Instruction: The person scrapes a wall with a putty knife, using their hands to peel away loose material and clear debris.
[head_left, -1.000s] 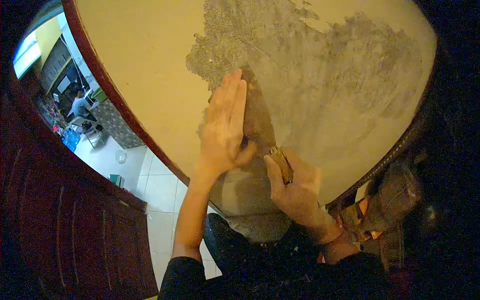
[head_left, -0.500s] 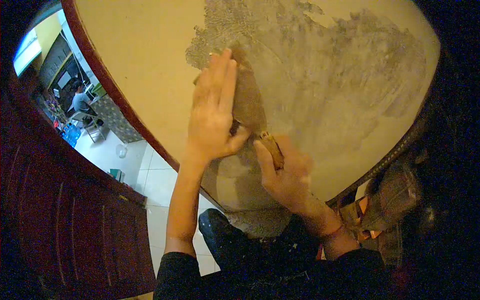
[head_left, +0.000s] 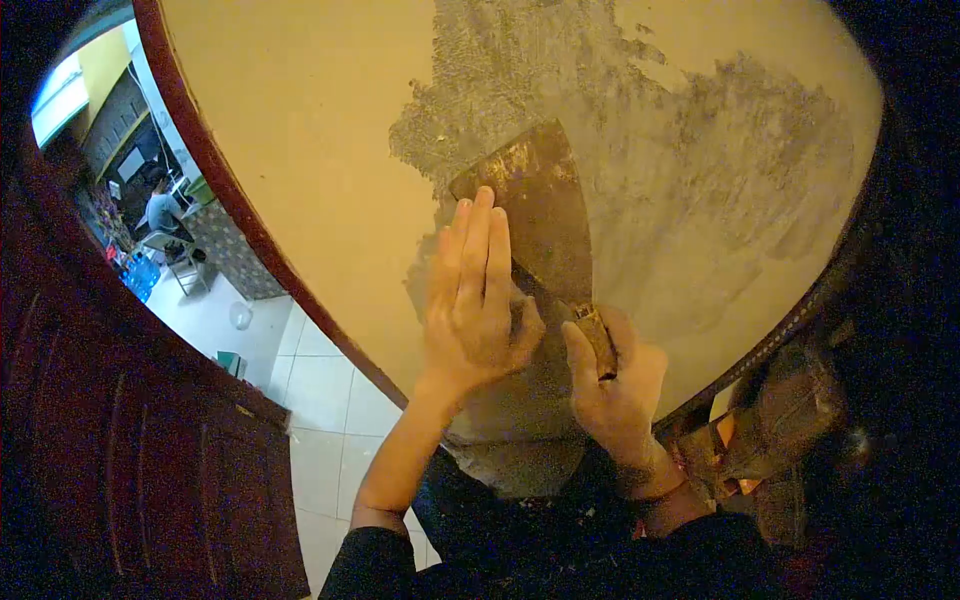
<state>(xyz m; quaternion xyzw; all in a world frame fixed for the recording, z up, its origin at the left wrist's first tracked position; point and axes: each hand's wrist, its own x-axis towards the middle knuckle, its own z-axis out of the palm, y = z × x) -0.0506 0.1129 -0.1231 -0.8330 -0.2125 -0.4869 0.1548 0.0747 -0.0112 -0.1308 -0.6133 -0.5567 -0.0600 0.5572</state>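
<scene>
My right hand [head_left: 617, 385] is closed round the wooden handle of a wide putty knife [head_left: 555, 215], whose stained metal blade points up against the wall. My left hand [head_left: 475, 300] is open, its fingers stretched upward. Their tips overlap the left part of the blade, and the thumb reaches toward the handle. Grey filler [head_left: 700, 170] covers much of the yellow wall [head_left: 310, 150] to the right of and above the blade, with a ragged left edge. Some of the blade's left edge is hidden behind my left hand.
A dark red trim [head_left: 225, 165] borders the wall on the left, beside a dark red panelled door [head_left: 150, 440]. Beyond the opening, a person [head_left: 163, 212] sits on a chair in a tiled room. Blurred boxes or cloth [head_left: 765, 430] stand at lower right.
Both hands and the putty knife have moved down and to the right in view. More of the blade shows now, as my left fingers have slid lower on it. The view has shifted slightly.
</scene>
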